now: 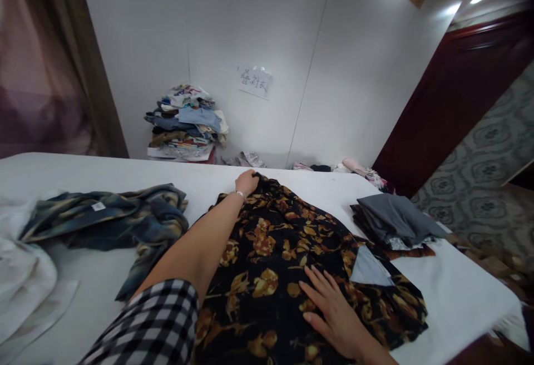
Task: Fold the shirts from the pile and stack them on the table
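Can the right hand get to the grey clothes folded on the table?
Probably yes. The right hand lies flat on the flowered shirt, and the grey clothes sit just beyond on that side, nothing between them.

My left hand pinches the far edge of the black floral shirt on the white table; my right hand presses flat on it (fingers spread). A folded grey pile lies beyond my right fingertips.

L hand pinching, R hand flat.
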### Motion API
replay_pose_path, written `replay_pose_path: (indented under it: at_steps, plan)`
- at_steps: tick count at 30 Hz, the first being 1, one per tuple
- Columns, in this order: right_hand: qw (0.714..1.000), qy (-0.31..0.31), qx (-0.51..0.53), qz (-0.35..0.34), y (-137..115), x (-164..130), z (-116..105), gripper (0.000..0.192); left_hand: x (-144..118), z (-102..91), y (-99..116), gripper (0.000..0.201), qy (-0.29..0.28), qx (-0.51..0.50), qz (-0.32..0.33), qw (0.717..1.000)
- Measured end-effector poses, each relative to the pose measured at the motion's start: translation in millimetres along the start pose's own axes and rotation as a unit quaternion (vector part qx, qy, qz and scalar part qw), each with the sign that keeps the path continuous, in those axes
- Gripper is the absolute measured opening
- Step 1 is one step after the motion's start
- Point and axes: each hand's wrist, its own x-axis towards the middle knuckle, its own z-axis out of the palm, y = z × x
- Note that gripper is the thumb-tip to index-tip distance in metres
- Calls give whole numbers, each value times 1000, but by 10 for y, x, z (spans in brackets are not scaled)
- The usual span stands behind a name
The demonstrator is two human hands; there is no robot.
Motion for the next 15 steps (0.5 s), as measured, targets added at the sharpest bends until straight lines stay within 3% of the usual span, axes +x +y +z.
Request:
replay_pose_path:
  at_steps: [5,9,11,15]
  plan:
    - [998,-18,61,16,-31,30,-39,56,-106,-606,560,33,71,-55,113,989]
    - [973,-4,225,45,24,67,-162,65,-620,-896,926,31,103,-93,279,950]
    - [917,50,389,74,-2,102,-303,72,-998,-879,1025,33,74,-123,323,936]
    - [729,158,658,105,-271,246,-560,73,-1863,-548,1090,36,-104,-244,301,916]
